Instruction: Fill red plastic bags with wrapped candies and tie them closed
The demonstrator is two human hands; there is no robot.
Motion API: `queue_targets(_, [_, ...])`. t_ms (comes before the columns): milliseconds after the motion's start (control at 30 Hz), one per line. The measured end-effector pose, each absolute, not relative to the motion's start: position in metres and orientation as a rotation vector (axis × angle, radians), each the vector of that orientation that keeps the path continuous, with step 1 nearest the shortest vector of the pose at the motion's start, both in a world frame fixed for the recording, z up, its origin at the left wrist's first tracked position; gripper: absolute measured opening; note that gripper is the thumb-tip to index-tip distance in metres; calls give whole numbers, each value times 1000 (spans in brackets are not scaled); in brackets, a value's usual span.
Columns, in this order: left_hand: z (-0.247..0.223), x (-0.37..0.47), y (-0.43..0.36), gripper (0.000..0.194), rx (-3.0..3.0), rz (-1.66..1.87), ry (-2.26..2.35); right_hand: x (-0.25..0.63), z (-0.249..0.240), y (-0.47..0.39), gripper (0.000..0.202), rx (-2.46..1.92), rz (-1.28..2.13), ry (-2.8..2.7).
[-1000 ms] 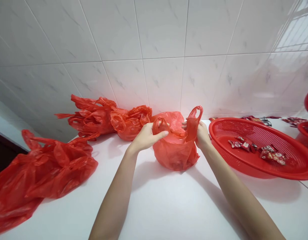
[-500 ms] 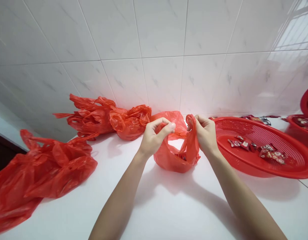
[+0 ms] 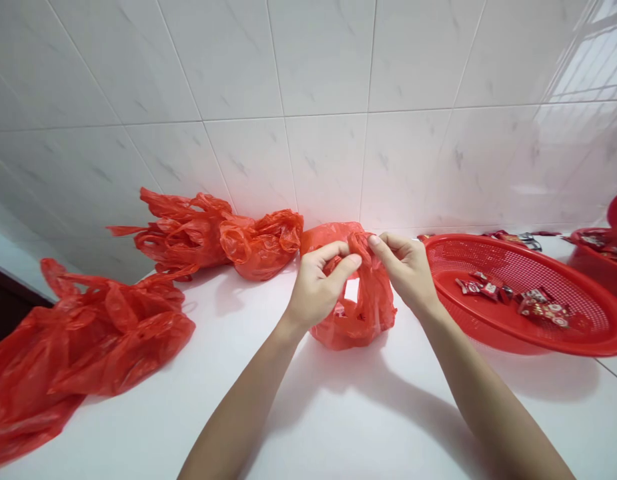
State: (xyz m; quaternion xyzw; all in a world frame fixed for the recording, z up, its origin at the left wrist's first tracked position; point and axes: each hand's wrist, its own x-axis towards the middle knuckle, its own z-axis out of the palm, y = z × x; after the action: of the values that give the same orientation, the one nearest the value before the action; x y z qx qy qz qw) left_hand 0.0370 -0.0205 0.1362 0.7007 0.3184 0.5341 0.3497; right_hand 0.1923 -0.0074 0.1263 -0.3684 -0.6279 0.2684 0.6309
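A thin red plastic bag stands on the white tabletop in front of me, with small wrapped pieces partly visible through its opening. My right hand pinches the bag's gathered handle between thumb and fingers. From the other side my left hand closes its thumb and fingertips on the same gathered handle. The two hands almost meet above the bag. Another red plastic bag lies right behind it, against the wall, partly hidden.
At right sits a red perforated basket holding several small wrapped sweets. Another red container is at the far right. Filled red bags line the wall, and a heap of red bags lies left. A tiled wall rises behind.
My right hand has brought the bag's handle left, toward my left hand. My left thumb and fingers have closed onto it. The bag's opening has narrowed.
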Motion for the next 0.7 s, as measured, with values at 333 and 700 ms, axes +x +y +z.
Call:
queue_targets(333, [139, 29, -14, 19, 1580, 1449, 682, 206, 136, -10, 32, -643, 1066, -1593])
queue_targets(700, [146, 14, -10, 21, 1789, 1587, 853, 194, 119, -2, 26, -634, 1290, -1546])
